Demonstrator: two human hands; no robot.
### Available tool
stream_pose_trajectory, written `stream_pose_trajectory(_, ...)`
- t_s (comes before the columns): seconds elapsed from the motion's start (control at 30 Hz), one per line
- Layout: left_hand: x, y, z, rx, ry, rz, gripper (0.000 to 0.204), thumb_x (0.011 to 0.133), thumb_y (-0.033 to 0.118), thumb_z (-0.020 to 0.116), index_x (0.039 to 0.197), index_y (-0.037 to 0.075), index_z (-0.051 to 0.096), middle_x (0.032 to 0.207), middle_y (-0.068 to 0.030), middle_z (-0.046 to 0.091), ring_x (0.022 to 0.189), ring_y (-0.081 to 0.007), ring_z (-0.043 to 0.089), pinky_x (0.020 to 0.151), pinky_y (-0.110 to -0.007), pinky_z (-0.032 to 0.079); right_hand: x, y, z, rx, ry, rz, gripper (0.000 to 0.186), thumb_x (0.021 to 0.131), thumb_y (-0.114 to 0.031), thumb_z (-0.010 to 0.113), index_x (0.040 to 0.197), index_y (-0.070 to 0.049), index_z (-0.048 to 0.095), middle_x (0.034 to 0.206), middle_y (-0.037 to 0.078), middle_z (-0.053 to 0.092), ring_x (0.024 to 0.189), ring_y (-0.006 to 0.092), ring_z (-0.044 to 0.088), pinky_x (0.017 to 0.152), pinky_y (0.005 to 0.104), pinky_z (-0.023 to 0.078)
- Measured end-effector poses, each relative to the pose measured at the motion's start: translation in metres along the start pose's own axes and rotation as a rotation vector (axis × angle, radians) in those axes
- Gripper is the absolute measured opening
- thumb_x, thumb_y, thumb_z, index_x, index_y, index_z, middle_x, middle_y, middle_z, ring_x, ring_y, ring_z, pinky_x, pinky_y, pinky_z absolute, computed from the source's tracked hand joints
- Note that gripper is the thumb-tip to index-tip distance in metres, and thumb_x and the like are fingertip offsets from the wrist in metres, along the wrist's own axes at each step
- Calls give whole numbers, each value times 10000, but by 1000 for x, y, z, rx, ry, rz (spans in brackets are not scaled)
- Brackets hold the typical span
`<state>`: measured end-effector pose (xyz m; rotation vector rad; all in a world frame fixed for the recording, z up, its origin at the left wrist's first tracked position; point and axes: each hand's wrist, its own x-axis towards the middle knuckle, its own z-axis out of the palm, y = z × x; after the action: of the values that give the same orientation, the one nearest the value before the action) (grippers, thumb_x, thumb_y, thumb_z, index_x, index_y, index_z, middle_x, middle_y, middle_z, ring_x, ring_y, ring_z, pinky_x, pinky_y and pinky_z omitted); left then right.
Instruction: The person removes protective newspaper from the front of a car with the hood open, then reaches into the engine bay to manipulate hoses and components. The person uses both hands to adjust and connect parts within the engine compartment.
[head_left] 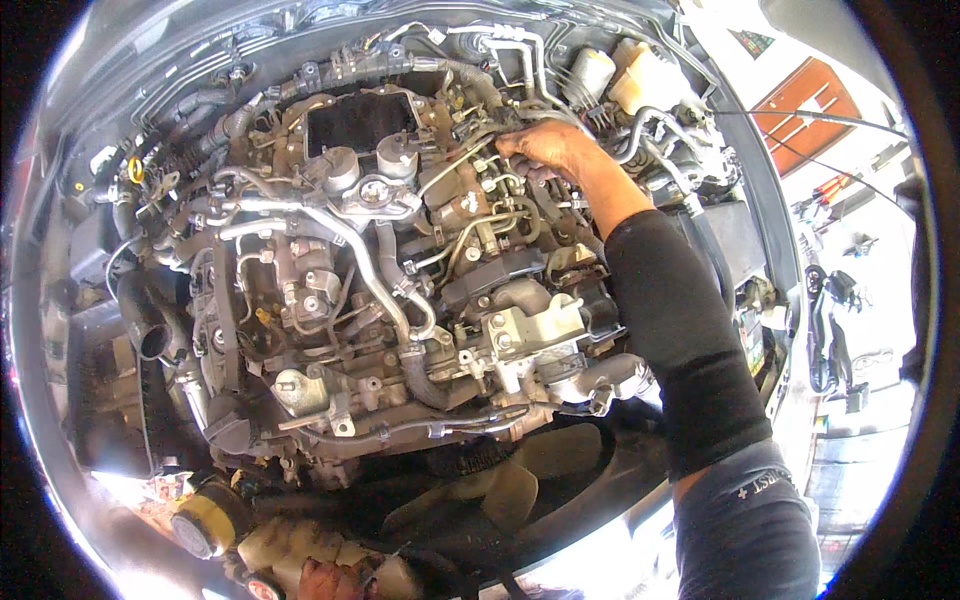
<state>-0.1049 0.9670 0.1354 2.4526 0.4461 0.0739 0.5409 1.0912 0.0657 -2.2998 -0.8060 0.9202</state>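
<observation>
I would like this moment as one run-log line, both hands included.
right hand: at far side of engine, near thin metal pipe, grip unclear | left hand: at pale plastic tank, grip unclear

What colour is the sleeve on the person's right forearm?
The forearm sleeve is black, best seen in the head view.

Engine (460, 215): grey and dull brown
Pipe (365, 256): silver
Sleeve (680, 310): black, white lettering
Ring (135, 170): bright yellow
Tank (645, 80): cream
Board (795, 105): reddish brown
</observation>
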Motion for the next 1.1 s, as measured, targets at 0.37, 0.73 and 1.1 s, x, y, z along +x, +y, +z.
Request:
stream_pose_trajectory(0.37, 13, 12, 7, 30, 165, 21, 213, 916, -7, 644, 1122, -60, 651, 955, -274, 659, 814, -428, 658, 729, -529, 531, 5, -13, -11, -414, 444, -172, 444, 963, -422, 662, 1144, -38, 794, 1255, 257, 730, 1190, 420, 699, 1048, 459, 556)
stream_pose_trajectory(0.73, 230, 9, -76, -440, 679, -355, 278, 1047, 286, 675, 1023, 13, 713, 836, -7, 633, 764, -112, 530, 729, -310, 448, -122, -88, 62, 113, -471, -838, 592, 863, -555, 846, 1114, -28, 749, 1068, 162, 765, 1028, 292, 715, 948, 428, 556)
stream_pose_trajectory(1.1, 412, -44, -52, -301, 1017, -544, 329, 890, 262, 741, 1023, -39, 743, 1009, -267, 769, 972, -396, 747, 896, -452, 555, -137, -87, 84, -90, -200, -897, 761, 891, -290, 804, 1453, 69, 438, 1410, 321, 607, 1338, 458, 586, 1122, 489, 490)
